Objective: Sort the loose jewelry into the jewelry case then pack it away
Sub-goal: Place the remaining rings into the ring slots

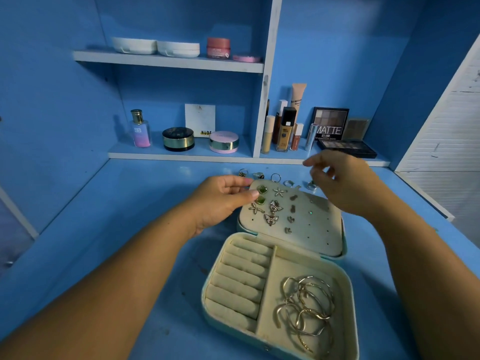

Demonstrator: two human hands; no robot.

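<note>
A pale teal jewelry case (346,287) lies open on the blue desk. Its cream lid panel (318,229) holds several earrings, among them two green studs (261,194) and a butterfly pair (272,213). The base has ring rolls (241,281) on the left and gold bangles (306,305) on the right. Several loose rings (275,177) lie on the desk behind the lid. My left hand (220,201) pinches the lid's far left corner, thumb beside the green studs. My right hand (340,183) hovers blurred above the lid's far right corner, fingers loosely curled, with nothing seen in it.
Behind the desk a low shelf (181,155) carries a perfume bottle (140,128), compacts, foundation bottles (285,131) and eyeshadow palettes (346,148). An upper shelf holds white cases and a pink jar (218,48). A white slatted door (446,141) stands at the right.
</note>
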